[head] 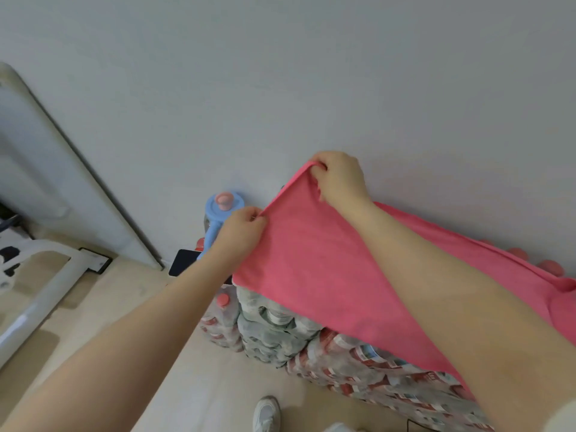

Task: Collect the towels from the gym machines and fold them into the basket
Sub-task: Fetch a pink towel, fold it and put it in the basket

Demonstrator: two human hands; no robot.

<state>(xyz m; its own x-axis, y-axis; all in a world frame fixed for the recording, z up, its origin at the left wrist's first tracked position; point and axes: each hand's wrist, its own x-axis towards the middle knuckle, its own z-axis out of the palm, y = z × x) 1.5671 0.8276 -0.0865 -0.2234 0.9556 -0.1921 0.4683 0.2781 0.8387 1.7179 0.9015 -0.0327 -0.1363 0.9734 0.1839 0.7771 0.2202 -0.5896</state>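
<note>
A pink towel [314, 269] lies spread over a stack of shrink-wrapped bottle packs [280, 335] against the wall. My left hand [240, 232] pinches the towel's near corner at its left edge. My right hand [339, 179] grips the far corner higher up, close to the wall. Both corners are lifted, and the towel's short edge is stretched between the two hands. The rest of the towel trails off to the right under my right forearm. No basket is in view.
A blue water jug with a pink cap [218, 210] stands left of the packs, by a dark phone [184, 261]. A white machine frame [46, 294] and a pale panel [62, 169] are on the left. My white shoe [266, 413] is on the beige floor.
</note>
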